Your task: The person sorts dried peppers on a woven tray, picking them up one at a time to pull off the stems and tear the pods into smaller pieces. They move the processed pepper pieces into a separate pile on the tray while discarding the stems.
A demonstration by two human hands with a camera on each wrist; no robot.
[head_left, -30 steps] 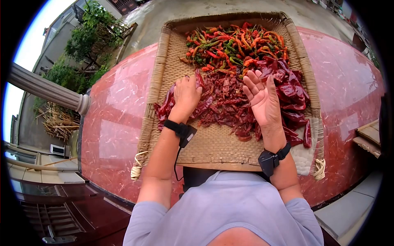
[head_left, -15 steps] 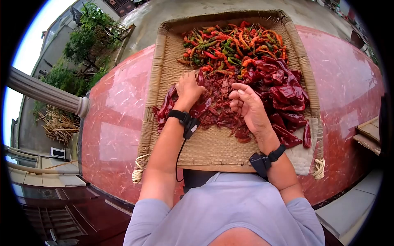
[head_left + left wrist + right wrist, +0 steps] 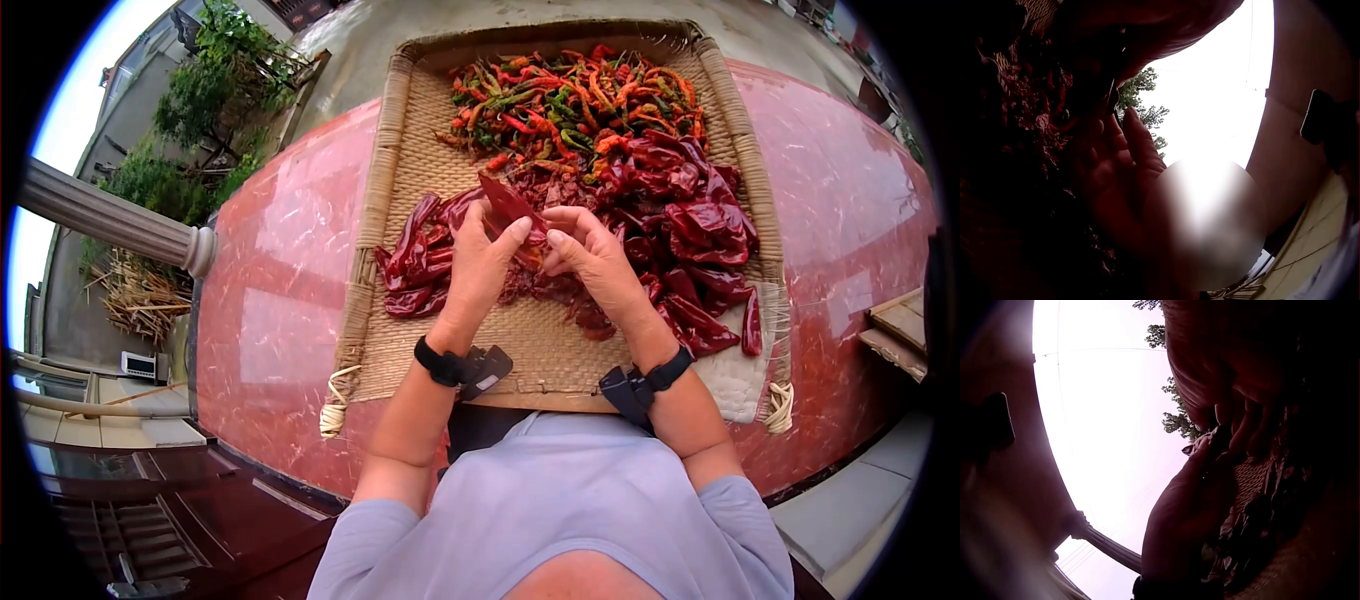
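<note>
A dark red dried chili pepper [image 3: 508, 203] is raised above the woven tray in the head view, its broad end angled up and away. My left hand [image 3: 478, 265] grips it between thumb and fingers from the left. From the right, my right hand [image 3: 600, 265] pinches its near end with thumb and forefinger. The wrist views are dark; the right hand [image 3: 1125, 169] shows facing the left wrist camera, and the left hand [image 3: 1185, 506] appears low in the right wrist view. Small crushed dark red chilies [image 3: 560, 292] lie under both hands.
The woven tray [image 3: 470, 365] has raised rims. Orange, red and green chilies [image 3: 580, 105] are heaped at its far end. Large glossy dried peppers lie in a right pile [image 3: 705, 225] and a smaller left pile [image 3: 412, 262]. A stone column [image 3: 120, 220] stands left.
The left hand has lifted a dried pepper from the left pile and brought it rightward and nearer. My right hand has moved left from the right pile and now pinches the same pepper.
</note>
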